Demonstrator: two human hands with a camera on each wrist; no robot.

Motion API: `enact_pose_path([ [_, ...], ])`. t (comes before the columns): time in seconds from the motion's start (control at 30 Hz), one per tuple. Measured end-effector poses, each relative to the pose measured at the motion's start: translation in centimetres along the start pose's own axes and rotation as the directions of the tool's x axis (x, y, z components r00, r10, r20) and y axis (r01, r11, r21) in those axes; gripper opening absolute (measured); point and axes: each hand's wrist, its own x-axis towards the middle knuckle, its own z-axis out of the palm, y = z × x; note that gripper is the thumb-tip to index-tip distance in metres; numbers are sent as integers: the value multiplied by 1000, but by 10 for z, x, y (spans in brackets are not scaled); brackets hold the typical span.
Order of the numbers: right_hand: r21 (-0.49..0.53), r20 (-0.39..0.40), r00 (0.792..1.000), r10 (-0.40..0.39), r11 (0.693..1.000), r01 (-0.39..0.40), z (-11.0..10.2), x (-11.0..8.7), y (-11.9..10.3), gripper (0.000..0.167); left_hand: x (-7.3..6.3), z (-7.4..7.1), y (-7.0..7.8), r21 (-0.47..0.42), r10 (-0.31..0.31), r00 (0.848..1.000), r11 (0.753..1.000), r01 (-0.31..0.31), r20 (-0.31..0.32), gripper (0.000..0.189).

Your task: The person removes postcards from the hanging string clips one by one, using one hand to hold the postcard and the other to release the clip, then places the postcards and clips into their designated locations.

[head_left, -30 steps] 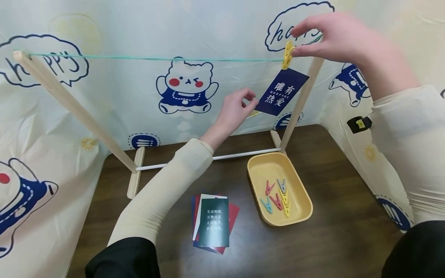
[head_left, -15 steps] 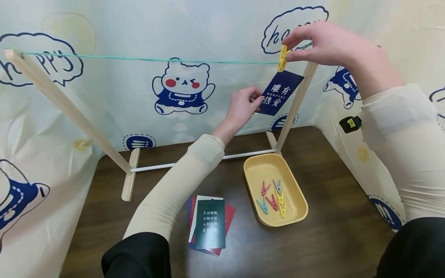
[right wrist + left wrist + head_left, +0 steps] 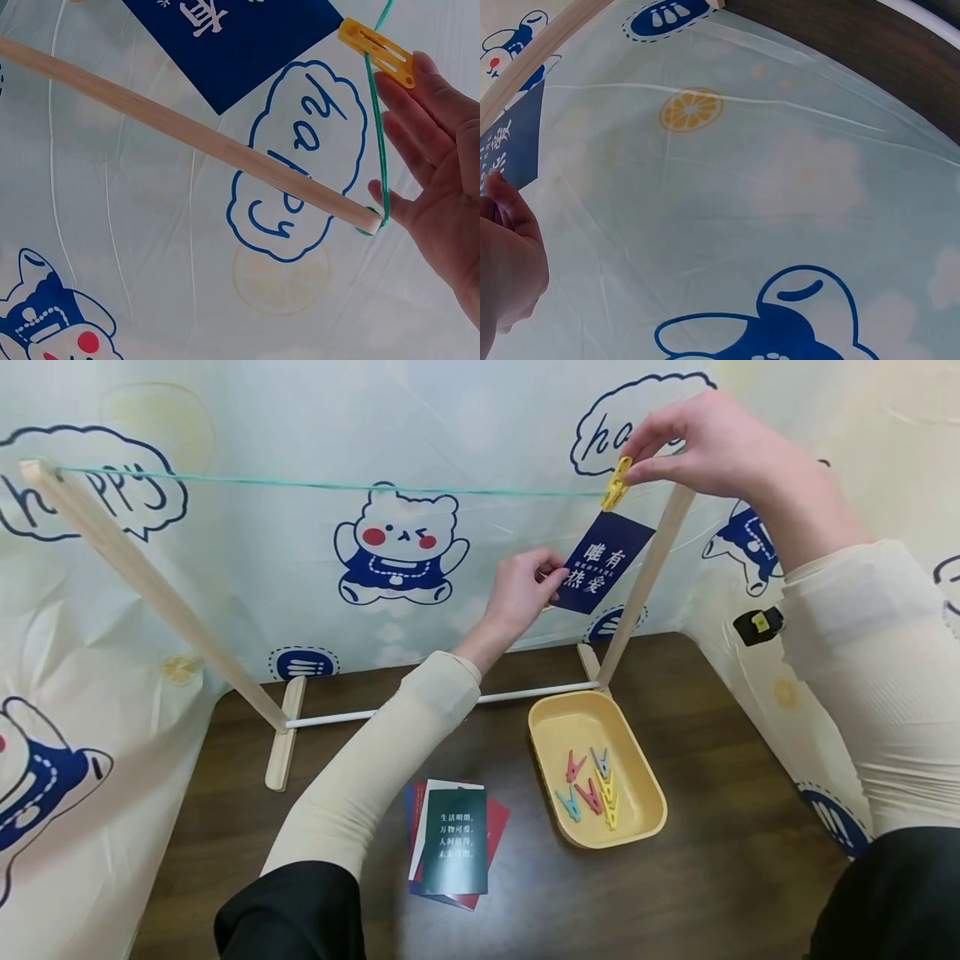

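Note:
A dark blue card with white characters hangs tilted under the green string, near its right end. A yellow clothespin sits on the string at the card's upper corner. My right hand pinches the clothespin's upper end between thumb and fingers; the right wrist view shows the clothespin biting the card's corner. With thumb and fingertips my left hand pinches the card's lower left edge. The left wrist view shows that hand at its left border, thumb against the card.
Wooden posts carry the string, joined low down by a white rod. A yellow tray on the dark table holds several coloured clothespins. Left of it lies a stack of cards. A printed sheet hangs behind.
My left hand has moved right and now pinches the card's edge. My right hand's fingers have come together on the clothespin, which leans a little more. The camera view has shifted slightly.

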Motion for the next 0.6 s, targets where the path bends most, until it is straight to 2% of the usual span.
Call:
enact_pose_path([
  [0.23, 2, -113, 993, -27, 1000, 28, 1, 0, -3, 34, -2, -1, -5, -4, -1, 1000, 1000, 1, -4, 12],
  [0.4, 1, -154, 988, -5, 1000, 5, -1, 0, -5, 36, -4, -2, -10, -9, 6, 1000, 1000, -6, -3, 11],
  [0.6, 19, -200, 980, -7, 1000, 11, -1, -2, -8, 35, -8, -6, -17, -13, -18, 1000, 1000, 18, 12, 11],
])
